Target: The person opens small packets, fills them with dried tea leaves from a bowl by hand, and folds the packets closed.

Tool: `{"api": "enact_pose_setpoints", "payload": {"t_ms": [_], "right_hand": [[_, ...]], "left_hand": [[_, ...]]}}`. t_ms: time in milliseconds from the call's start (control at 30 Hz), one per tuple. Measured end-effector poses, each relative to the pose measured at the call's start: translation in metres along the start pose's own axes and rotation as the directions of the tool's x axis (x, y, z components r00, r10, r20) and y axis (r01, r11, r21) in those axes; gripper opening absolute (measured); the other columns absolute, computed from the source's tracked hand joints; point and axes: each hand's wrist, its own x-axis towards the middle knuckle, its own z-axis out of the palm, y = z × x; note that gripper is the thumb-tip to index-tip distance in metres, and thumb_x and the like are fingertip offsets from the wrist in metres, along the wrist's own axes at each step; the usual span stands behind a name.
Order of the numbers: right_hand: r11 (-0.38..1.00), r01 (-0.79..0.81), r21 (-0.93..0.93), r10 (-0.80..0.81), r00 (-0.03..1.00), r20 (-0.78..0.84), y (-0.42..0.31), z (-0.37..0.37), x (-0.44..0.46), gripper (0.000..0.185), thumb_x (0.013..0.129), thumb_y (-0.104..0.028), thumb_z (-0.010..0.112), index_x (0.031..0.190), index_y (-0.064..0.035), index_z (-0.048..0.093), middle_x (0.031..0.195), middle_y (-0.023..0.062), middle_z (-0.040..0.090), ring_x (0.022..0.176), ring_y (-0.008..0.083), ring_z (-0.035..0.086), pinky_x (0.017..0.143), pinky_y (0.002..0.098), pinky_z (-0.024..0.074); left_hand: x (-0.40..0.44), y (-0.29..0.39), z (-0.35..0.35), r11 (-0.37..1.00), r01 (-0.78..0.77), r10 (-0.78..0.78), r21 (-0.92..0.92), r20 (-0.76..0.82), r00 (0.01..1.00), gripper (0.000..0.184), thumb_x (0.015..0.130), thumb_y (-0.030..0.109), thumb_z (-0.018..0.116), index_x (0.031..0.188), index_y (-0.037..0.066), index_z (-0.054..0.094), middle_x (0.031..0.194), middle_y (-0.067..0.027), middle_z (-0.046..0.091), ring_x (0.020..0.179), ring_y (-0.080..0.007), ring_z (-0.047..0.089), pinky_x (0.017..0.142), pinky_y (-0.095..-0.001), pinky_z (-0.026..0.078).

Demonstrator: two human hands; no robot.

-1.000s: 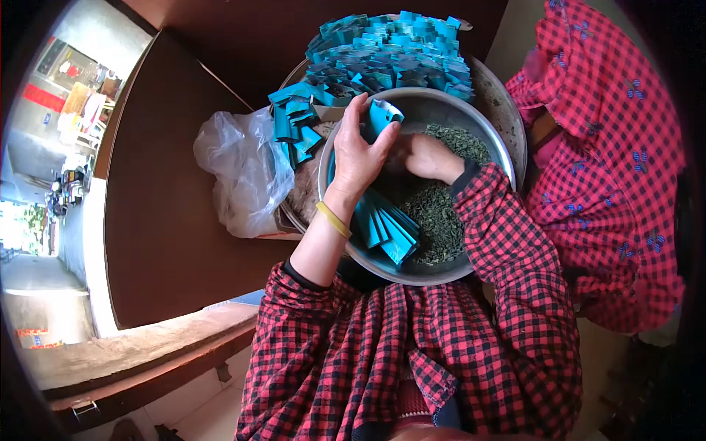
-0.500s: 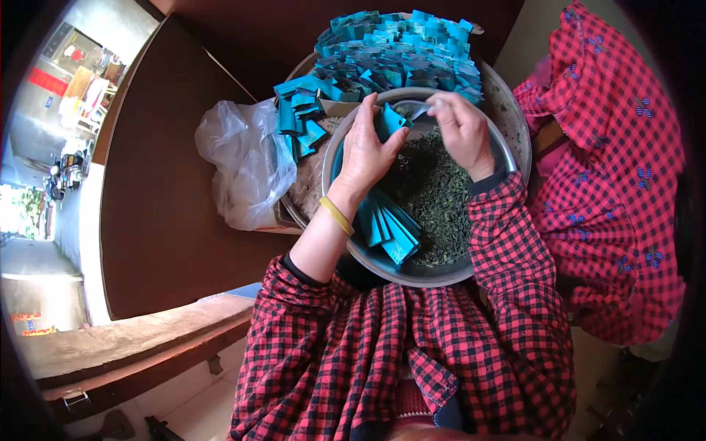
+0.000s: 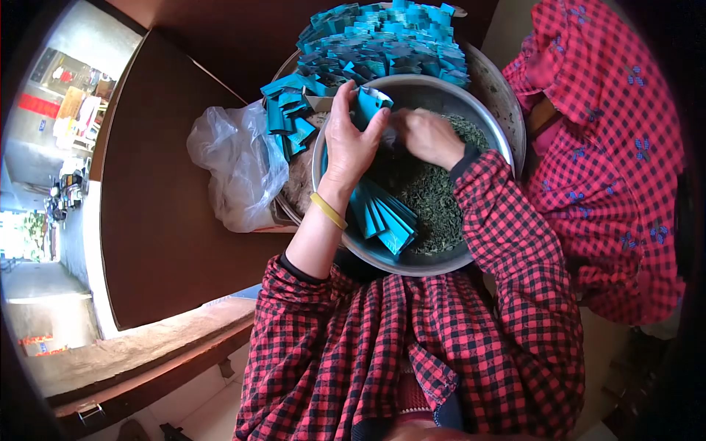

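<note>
My left hand [image 3: 351, 143] is closed round a small blue packet [image 3: 370, 108], whose upper end shows between thumb and fingers over the left rim of a metal bowl [image 3: 471, 103]. Inside the bowl, my right hand [image 3: 429, 136] has its fingers bent together just right of the packet; what they hold is blurred and too small to name. Dark green dried leaves [image 3: 440, 213] lie under and beside this hand. Several flat blue packets [image 3: 384, 219] are fanned out at the bowl's lower left, below my left wrist.
Behind the bowl, a large pile of blue packets [image 3: 382, 44] stands on a wide round tray [image 3: 496, 92]. More packets [image 3: 287, 110] lie left of it, by a clear plastic bag [image 3: 239, 165]. A brown panel [image 3: 176, 198] is at left, checked cloth [image 3: 603, 162] at right.
My right hand was raised near the packet's opening half a second ago and is now lower, in the bowl. My left hand still holds the packet. The whole view has shifted slightly.
</note>
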Motion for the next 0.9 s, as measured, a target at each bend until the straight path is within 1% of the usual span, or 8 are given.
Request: {"api": "enact_pose_setpoints", "payload": {"t_ms": [67,233,333,400,567,667,833,900], "right_hand": [[0.954,0.095,0.284,-0.122,0.989,0.08,-0.005,0.02,-0.005,0.021,0.088,-0.018,0.053,0.102,-0.0071,0.063,0.093,0.0179,0.068,0.089,0.0388,0.064,0.076,0.0466,0.0506],[0.949,-0.063,0.31,0.016,0.988,0.152,-0.006,0.01,0.008,0.023,0.088,-0.021,0.054,0.104,-0.0076,0.063,0.094,0.0186,0.068,0.09,0.0415,0.064,0.078,0.0469,0.0509],[0.922,-0.204,0.329,0.191,0.979,0.071,0.017,-0.015,0.017,0.021,0.094,-0.015,0.051,0.108,-0.0059,0.064,0.096,0.0155,0.069,0.091,0.0304,0.068,0.081,0.0371,0.0519],[0.779,-0.133,0.612,0.24,0.966,-0.096,0.03,-0.028,0.02,0.019,0.097,-0.017,0.052,0.104,-0.0037,0.065,0.09,0.0134,0.068,0.086,0.0257,0.067,0.078,0.0329,0.0517],[0.797,0.096,0.597,0.202,0.888,-0.412,0.008,-0.049,0.017,0.018,0.098,-0.016,0.052,0.099,-0.0024,0.064,0.084,0.0113,0.066,0.08,0.0247,0.066,0.075,0.0324,0.0516],[0.927,0.363,0.092,-0.283,0.839,-0.464,-0.016,-0.056,0.01,0.017,0.097,-0.016,0.053,0.099,-0.0027,0.063,0.084,0.0113,0.067,0.079,0.0262,0.066,0.072,0.0335,0.051],[0.903,0.43,0.019,-0.364,0.785,-0.501,-0.014,-0.057,0.011,0.015,0.097,-0.015,0.054,0.099,-0.0038,0.063,0.086,0.0112,0.067,0.08,0.0282,0.065,0.071,0.0349,0.0507],[0.96,0.257,0.112,-0.173,0.858,-0.484,-0.004,-0.06,0.009,0.014,0.095,-0.016,0.056,0.099,-0.0031,0.062,0.089,0.0109,0.067,0.082,0.0287,0.065,0.072,0.0356,0.0508]], "left_hand": [[-0.001,0.002,0.0,1.0,-0.004,0.004,0.01,0.006,1.0,0.069,0.078,0.019,0.078,0.135,0.003,0.043,0.118,-0.0226,0.06,0.111,-0.0343,0.06,0.095,-0.0397,0.047],[0.0,0.001,-0.002,0.999,0.002,-0.001,0.045,-0.009,1.0,0.07,0.078,0.02,0.078,0.136,0.003,0.042,0.118,-0.0228,0.06,0.111,-0.0345,0.06,0.095,-0.0398,0.048],[0.0,0.001,-0.001,0.999,0.005,-0.005,0.048,-0.001,1.0,0.071,0.078,0.02,0.078,0.136,0.003,0.041,0.119,-0.023,0.06,0.112,-0.035,0.06,0.095,-0.0402,0.048],[-0.001,0.002,-0.001,0.998,0.007,-0.008,0.067,0.019,1.0,0.073,0.078,0.02,0.078,0.137,0.003,0.04,0.12,-0.0234,0.06,0.112,-0.0359,0.06,0.095,-0.0407,0.048],[0.0,-0.004,0.0,0.992,-0.004,0.001,0.125,0.025,1.0,0.072,0.079,0.021,0.079,0.137,0.003,0.04,0.118,-0.021,0.061,0.109,-0.0292,0.061,0.094,-0.038,0.048],[0.0,-0.004,0.0,0.993,-0.008,0.001,0.119,0.066,0.998,0.074,0.077,0.021,0.078,0.137,0.002,0.039,0.123,-0.0251,0.058,0.114,-0.0387,0.058,0.095,-0.0422,0.048],[0.0,-0.003,0.0,0.994,-0.035,0.03,0.1,0.053,0.998,0.072,0.078,0.021,0.077,0.136,0.001,0.04,0.12,-0.0236,0.06,0.111,-0.0361,0.06,0.094,-0.0404,0.048],[0.001,0.005,-0.003,0.998,0.006,-0.003,-0.055,0.047,0.999,0.066,0.081,0.019,0.073,0.136,0.001,0.041,0.119,-0.0204,0.061,0.111,-0.0317,0.06,0.095,-0.0381,0.047]]}}
